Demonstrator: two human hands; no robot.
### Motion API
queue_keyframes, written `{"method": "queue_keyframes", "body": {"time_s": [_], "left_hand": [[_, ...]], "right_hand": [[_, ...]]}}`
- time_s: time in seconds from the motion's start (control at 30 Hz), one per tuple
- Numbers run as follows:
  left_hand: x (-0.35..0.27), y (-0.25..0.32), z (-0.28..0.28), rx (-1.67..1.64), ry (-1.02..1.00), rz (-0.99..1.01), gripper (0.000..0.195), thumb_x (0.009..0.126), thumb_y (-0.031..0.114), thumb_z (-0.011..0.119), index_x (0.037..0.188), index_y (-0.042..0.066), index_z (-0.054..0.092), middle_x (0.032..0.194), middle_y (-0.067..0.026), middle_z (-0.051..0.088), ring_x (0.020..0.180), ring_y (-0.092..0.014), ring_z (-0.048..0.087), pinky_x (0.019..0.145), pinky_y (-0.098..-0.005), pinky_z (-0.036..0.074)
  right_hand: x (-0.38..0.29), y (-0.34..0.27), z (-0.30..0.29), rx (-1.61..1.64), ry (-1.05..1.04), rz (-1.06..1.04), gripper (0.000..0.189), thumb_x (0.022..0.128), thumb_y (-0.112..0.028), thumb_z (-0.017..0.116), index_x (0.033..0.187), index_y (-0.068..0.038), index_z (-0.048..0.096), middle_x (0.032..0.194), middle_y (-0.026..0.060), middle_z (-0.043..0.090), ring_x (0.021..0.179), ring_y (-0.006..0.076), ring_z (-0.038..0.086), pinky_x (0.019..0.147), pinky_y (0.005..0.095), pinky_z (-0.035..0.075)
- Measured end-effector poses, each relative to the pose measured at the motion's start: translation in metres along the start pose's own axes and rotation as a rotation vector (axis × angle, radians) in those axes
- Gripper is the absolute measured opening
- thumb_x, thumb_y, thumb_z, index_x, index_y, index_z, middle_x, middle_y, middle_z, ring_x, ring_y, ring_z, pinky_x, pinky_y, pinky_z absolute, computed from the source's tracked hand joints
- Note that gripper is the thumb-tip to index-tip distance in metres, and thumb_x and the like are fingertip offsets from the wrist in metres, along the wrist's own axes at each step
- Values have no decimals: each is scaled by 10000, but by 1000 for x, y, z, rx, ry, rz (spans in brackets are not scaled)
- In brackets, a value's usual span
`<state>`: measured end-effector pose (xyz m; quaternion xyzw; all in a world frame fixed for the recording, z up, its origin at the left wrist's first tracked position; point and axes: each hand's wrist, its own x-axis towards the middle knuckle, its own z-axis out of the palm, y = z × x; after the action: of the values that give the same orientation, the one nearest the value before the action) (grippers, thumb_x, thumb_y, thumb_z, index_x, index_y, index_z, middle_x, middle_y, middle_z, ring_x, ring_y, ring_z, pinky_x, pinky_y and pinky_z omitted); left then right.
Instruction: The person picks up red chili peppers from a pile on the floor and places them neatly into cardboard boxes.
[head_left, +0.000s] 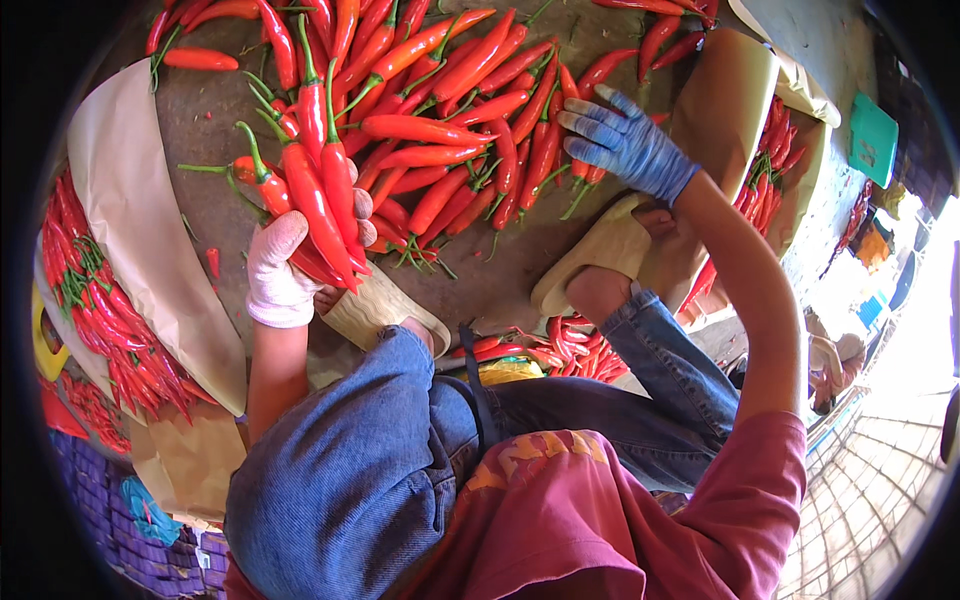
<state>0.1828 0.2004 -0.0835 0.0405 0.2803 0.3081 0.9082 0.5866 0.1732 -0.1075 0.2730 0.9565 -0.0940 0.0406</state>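
Observation:
My left hand (279, 262), in a pale knitted glove, grips a bunch of red chili peppers (319, 199) with green stems, tips pointing towards me. My right hand (619, 139), in a blue-and-white knitted glove, has its fingers apart at the right edge of a loose pile of red chilies (442, 142) on the floor. Its fingertips reach the nearest peppers and partly hide them; no pepper shows in its grasp.
On the left, a paper-lined container (127, 172) holds many chilies (112, 315). Another paper-lined box (724, 97) with chilies (769, 165) stands at right. More chilies (581, 349) lie between my legs, behind my sandals (592, 255). A green plastic object (874, 140) and another person (832, 367) are farther right.

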Motion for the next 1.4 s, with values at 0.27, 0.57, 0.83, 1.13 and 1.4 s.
{"method": "queue_keyframes", "body": {"time_s": [0.27,0.57,0.83,1.13,1.4], "left_hand": [[0,-2,1,40,99,-30,737,740,262,705,1345,74,328,1219,-88,420,985,-235,533,809,-388,505],[4,3,11,62,76,-37,749,700,275,710,1321,61,349,1195,-87,419,981,-237,541,796,-384,511],[7,5,16,0,90,87,782,697,246,754,1322,-16,363,1189,-151,513,1007,-302,564,812,-420,517],[14,6,22,90,15,64,775,734,222,711,1365,17,310,1305,-151,434,1072,-263,520,854,-399,490],[22,1,32,88,-1,48,775,711,187,722,1354,13,327,1305,-160,428,1067,-258,516,847,-381,495]], "right_hand": [[26,45,-21,-18,-24,69,426,708,-149,584,1126,-196,519,1042,26,569,963,209,555,822,361,441],[-3,38,4,147,19,596,765,608,-185,746,1298,-127,420,1164,132,509,1057,318,500,919,412,399],[-9,18,0,335,-5,986,604,694,-164,728,1225,-88,451,1070,154,568,913,334,578,832,378,475],[35,-25,-10,1138,696,1408,545,727,-82,753,1171,-43,439,981,42,599,861,113,558,792,273,471],[123,33,6,165,254,1625,975,630,-479,776,1345,-41,279,1197,248,508,1065,376,542,895,438,452]]}}
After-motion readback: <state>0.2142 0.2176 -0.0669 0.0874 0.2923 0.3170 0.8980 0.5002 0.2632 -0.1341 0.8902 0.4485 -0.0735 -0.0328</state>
